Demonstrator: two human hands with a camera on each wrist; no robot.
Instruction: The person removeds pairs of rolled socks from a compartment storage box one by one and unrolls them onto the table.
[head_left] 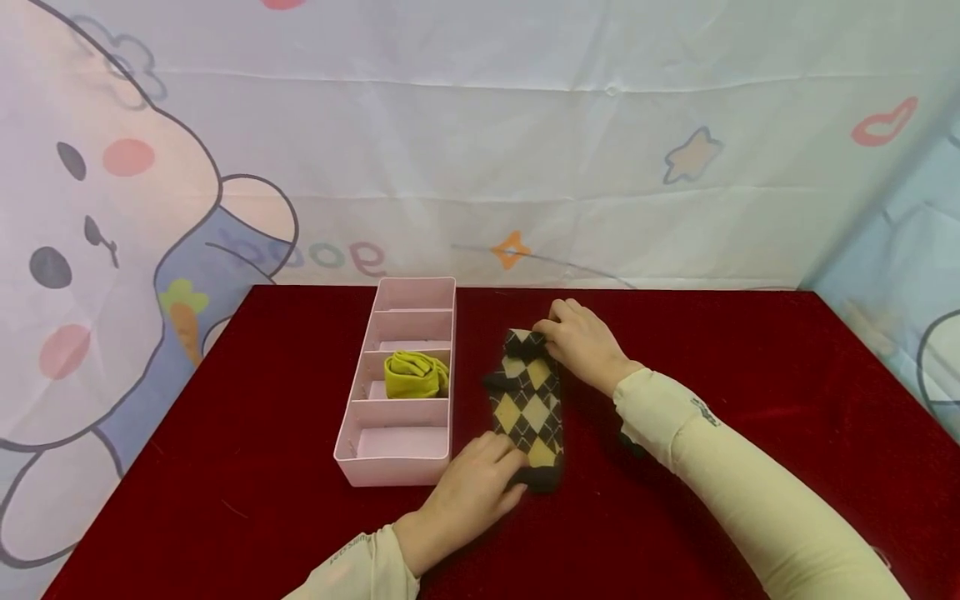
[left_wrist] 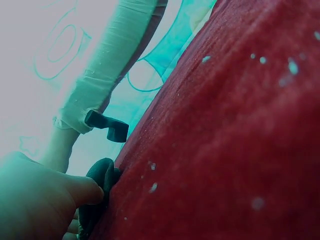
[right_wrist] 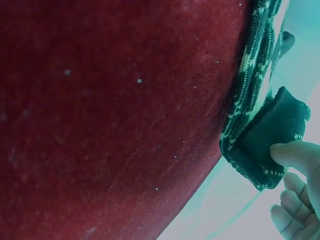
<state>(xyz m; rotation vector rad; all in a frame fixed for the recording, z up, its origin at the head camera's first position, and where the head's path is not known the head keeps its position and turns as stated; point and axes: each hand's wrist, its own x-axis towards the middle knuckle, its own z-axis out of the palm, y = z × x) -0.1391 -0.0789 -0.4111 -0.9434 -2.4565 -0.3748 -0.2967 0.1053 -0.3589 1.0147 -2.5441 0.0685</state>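
Note:
A pair of argyle socks point(head_left: 528, 408) in black, yellow and beige, stacked in layers, lies lengthwise on the dark red cloth. My left hand point(head_left: 476, 479) holds the near dark end, with the thumb against the dark fabric point(left_wrist: 100, 185) in the left wrist view. At the far end my right hand point(head_left: 588, 346) pinches the socks. The right wrist view shows that end folded up, its dark inner side point(right_wrist: 270, 135) under my thumb, with the other fingers curled behind.
Left of the socks stands a pink divided box point(head_left: 397, 471) with a rolled yellow-green cloth item point(head_left: 415, 375) in one compartment. A small dark thing point(head_left: 632, 446) shows partly beneath the right forearm. A printed curtain point(head_left: 525, 167) hangs behind the table.

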